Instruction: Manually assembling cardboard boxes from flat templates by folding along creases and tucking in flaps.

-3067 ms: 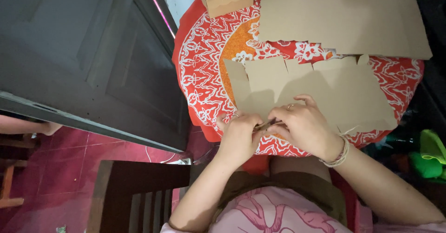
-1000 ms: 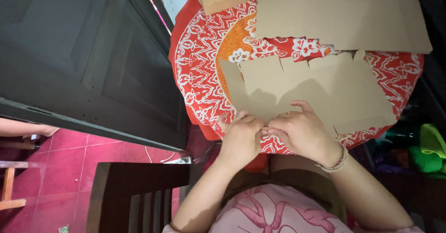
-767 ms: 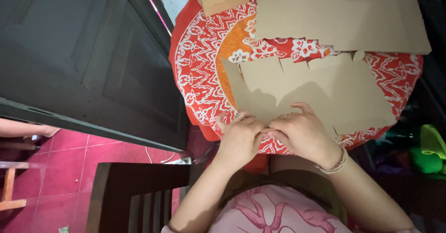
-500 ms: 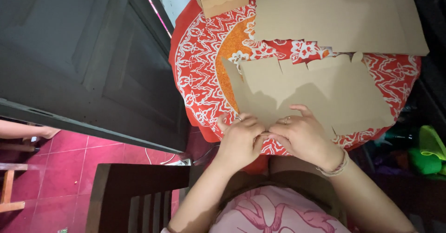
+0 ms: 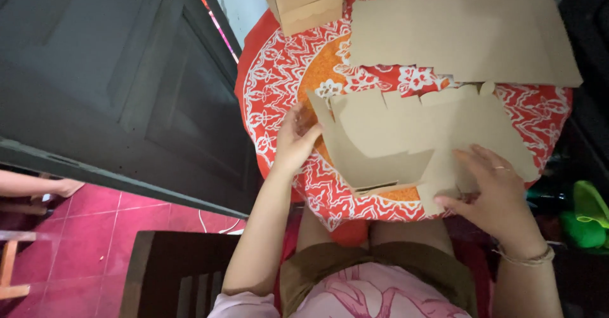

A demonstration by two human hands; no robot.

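- Red patterned cloth covers the small round table (image 5: 273, 83), beside a dark panelled door (image 5: 114, 77).
- At the table's near edge lies the flat brown cardboard box blank (image 5: 406, 134), one panel lifted along a crease.
- Left hand (image 5: 295, 140) grips the blank's left flap, fingers curled round its edge.
- Right hand (image 5: 495, 191) lies spread and flat, pressing down the blank's right corner.
- Beyond the blank: another cardboard sheet (image 5: 463, 32) and stacked folded boxes (image 5: 304, 0).
- Folding goes best, I judge, with the anchoring palm firm and the flap bent along its score.
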